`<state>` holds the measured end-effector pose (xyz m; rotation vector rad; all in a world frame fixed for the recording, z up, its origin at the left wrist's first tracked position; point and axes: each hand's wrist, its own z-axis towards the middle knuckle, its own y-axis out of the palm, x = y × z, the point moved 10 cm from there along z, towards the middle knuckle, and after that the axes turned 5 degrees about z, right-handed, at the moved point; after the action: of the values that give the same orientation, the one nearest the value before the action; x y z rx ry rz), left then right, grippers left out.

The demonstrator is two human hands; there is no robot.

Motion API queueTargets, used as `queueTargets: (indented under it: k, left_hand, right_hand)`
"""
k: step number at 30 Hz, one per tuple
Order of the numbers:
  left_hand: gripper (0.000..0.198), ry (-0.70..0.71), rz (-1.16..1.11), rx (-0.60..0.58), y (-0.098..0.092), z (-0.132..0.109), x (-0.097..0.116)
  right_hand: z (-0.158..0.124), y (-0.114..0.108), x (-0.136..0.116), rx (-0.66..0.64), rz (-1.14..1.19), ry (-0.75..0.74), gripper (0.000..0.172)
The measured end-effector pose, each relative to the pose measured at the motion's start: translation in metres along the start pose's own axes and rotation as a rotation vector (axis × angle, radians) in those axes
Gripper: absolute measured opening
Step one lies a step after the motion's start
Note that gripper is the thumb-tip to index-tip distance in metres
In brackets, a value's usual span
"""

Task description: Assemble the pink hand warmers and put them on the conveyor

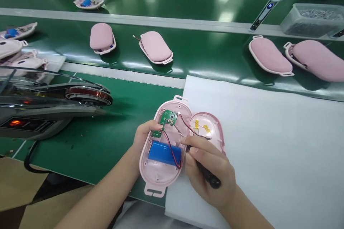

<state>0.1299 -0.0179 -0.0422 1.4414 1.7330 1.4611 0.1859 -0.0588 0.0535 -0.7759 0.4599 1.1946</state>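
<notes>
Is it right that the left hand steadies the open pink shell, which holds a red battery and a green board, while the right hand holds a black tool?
Not quite. The head view shows the battery is blue, not red; only its wires are red and black. The rest stands: the left hand steadies the open pink shell with its green board, and the right hand holds a black tool.

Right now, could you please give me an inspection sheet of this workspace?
Surface: green bench with a white foam sheet.
Job's things: open pink shell holding a blue battery and green circuit board; second half beside it.
Clutter: closed pink units on the belt, clear bins.
Hands: left hand steadies the shell; right hand grips a black tool.
Cables: red and black wires.
Surroundings: machine at left.
</notes>
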Motion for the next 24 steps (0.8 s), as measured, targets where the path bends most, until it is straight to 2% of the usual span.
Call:
queueTargets:
  k: [4, 9, 17, 24]
  left_hand:
    - [0.058, -0.013, 0.011, -0.023, 0.001, 0.000, -0.001]
    - [0.057, 0.023, 0.055, -0.034, -0.005, -0.002, 0.001]
    - [0.056, 0.019, 0.067, -0.051, -0.010, -0.003, -0.001]
    - [0.054, 0.054, 0.044, -0.022, -0.001, -0.001, 0.003]
  right_hand:
    - [-0.007, -0.002, 0.007, 0.015, 0.086, 0.057, 0.043]
    - [-0.008, -0.005, 0.018, 0.104, 0.229, 0.125, 0.044]
    - [-0.010, -0.005, 0.017, 0.162, 0.259, 0.172, 0.037]
    - [-0.009, 0.000, 0.017, 0.129, 0.149, 0.098, 0.041]
